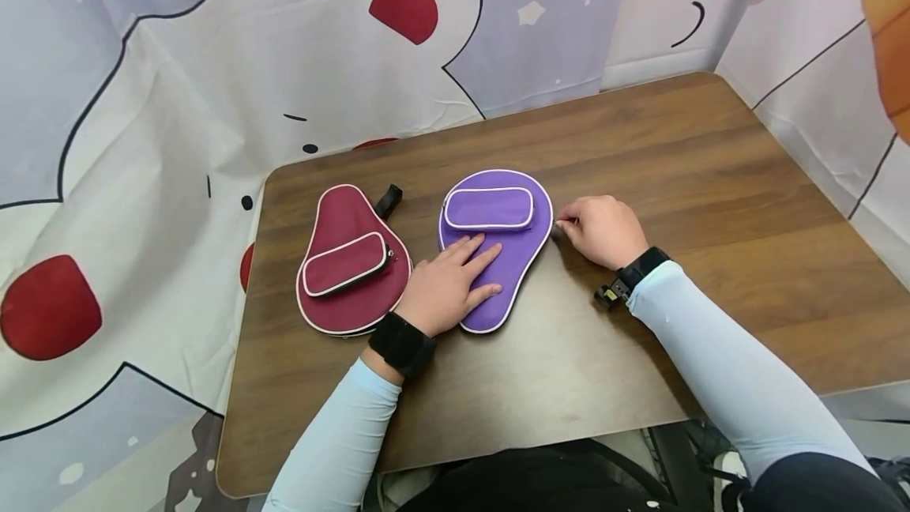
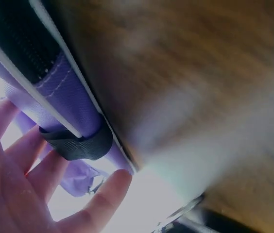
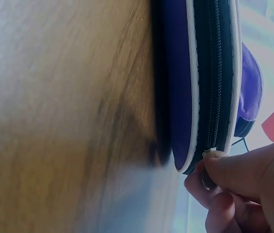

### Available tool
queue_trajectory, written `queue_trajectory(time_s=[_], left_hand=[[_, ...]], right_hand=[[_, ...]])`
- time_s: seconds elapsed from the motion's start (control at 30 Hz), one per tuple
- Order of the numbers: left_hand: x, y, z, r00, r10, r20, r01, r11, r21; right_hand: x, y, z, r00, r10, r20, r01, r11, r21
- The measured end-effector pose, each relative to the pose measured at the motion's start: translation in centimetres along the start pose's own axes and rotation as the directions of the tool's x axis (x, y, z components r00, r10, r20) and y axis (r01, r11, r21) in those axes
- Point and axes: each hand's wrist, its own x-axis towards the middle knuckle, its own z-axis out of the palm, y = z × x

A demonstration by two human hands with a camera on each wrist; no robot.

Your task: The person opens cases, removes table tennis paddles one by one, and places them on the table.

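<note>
A purple table tennis paddle case (image 1: 522,251) with white piping lies on the table, its small front pocket (image 1: 489,208) facing up. My left hand (image 1: 446,279) rests on its narrower lower part with fingers spread. In the left wrist view a black strap loop (image 2: 81,143) crosses the case edge near those fingers. Beside the wide end, my right hand (image 1: 604,229) pinches the zipper pull (image 3: 207,178) between thumb and finger. The closed zipper teeth (image 3: 216,77) run along the side away from the pull in the right wrist view.
Left of the purple case lies a dark red paddle case (image 1: 341,231) with its own pocket and a black strap (image 1: 388,201). Both cases lie on a wood-grain table (image 1: 711,180). A printed cloth (image 1: 213,85) hangs behind the table's far edge.
</note>
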Motion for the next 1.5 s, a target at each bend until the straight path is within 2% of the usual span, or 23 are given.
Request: queue_trajectory(time_s=[0.17, 0.43, 0.63, 0.8, 1.07, 1.3, 1.5], left_hand=[[0.1, 0.3, -0.1, 1.000, -0.016, 0.017, 0.015, 0.999, 0.049], [0.2, 1.3, -0.6, 1.000, -0.020, 0.008, 0.019, 0.990, 0.139], [0.1, 2.4, -0.2, 0.999, -0.003, -0.042, 0.012, 0.980, 0.201], [0.1, 2.8, 0.1, 0.996, 0.001, -0.091, 0.021, 0.971, 0.239], [0.0, 2.8, 0.1, 0.997, -0.014, -0.072, 0.029, 0.974, 0.223], [0.1, 2.7, 0.3, 0.997, -0.011, -0.079, 0.028, 0.974, 0.224], [0.2, 2.7, 0.2, 0.996, -0.010, -0.090, 0.030, 0.973, 0.227]], right_hand=[[-0.1, -0.3, -0.1, 1.000, -0.017, 0.001, 0.017, 1.000, -0.002], [-0.4, -1.0, 0.3, 0.997, -0.080, 0.002, 0.080, 0.997, 0.001], [-0.8, -1.5, 0.4, 0.996, -0.092, 0.003, 0.092, 0.996, 0.002], [-1.0, -1.7, 0.6, 0.993, -0.117, -0.007, 0.117, 0.993, 0.001], [-1.3, -2.0, 0.8, 0.991, -0.131, -0.015, 0.131, 0.991, 0.006], [-1.7, -2.3, 1.0, 0.991, -0.132, 0.006, 0.132, 0.991, 0.018], [-2.0, -2.7, 1.0, 0.986, -0.166, 0.009, 0.166, 0.986, 0.021]])
